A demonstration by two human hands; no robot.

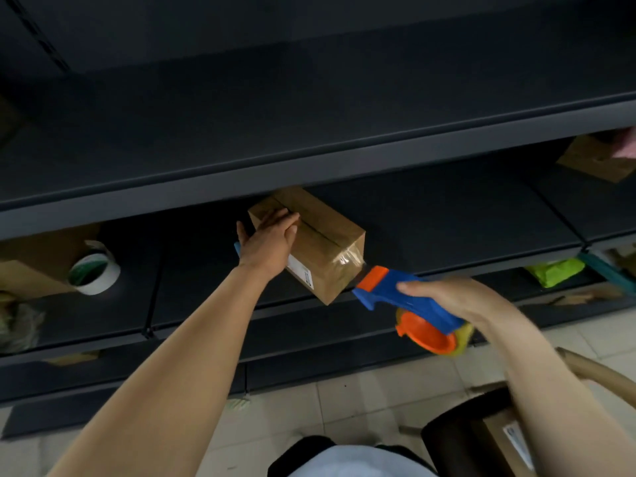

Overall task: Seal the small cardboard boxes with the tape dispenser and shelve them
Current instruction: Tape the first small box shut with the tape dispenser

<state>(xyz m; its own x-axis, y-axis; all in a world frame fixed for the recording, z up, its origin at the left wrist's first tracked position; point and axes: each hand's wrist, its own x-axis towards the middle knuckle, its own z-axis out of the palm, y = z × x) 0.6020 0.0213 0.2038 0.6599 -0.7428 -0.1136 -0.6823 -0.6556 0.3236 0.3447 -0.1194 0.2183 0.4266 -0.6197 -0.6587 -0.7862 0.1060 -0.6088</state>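
Note:
A small brown cardboard box (pixel 321 242) lies on the dark shelf (pixel 447 235), turned at an angle, with a white label on its near side. Clear tape runs along its top seam and down its near end. My left hand (pixel 270 241) rests flat on the box's far left part, fingers over the top edge. My right hand (pixel 457 297) grips the blue and orange tape dispenser (pixel 409 301). The dispenser's orange front end sits just off the box's near corner, where a strip of clear tape joins the two.
A roll of white tape (pixel 94 268) and a brown box (pixel 32 261) sit at the shelf's left. Another cardboard box (pixel 599 160) stands far right. A green packet (pixel 554 270) lies on a lower shelf. At bottom right a dark stool (pixel 457 432) carries a further labelled box (pixel 506 442).

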